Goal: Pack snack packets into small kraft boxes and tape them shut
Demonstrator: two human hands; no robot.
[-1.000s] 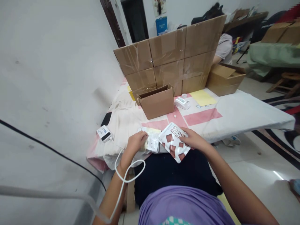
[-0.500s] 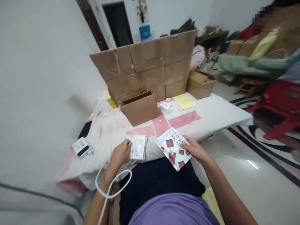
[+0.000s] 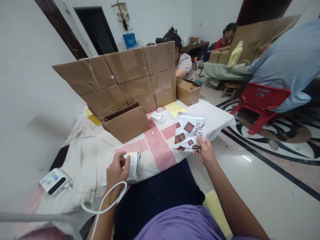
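At the table's (image 3: 162, 150) near edge, the left hand (image 3: 116, 170) curls its fingers at one stack of packets (image 3: 135, 163); the packets cannot be counted, nor can I tell whether the fingers pinch them. Right of that, the right hand (image 3: 206, 152) holds one printed pouch (image 3: 188, 132) by its lower right corner, fingers closed narrowly. One white device (image 3: 55, 181) lies near left. Farther stand two cartons, one narrow carton (image 3: 127, 125) and one wider carton (image 3: 188, 92), with one yellow sheet (image 3: 175, 109) between. One cardboard screen (image 3: 135, 66) rises behind. Since half a second ago, the pouch has turned and moved farther from the stack; the left thumb has opened outward.
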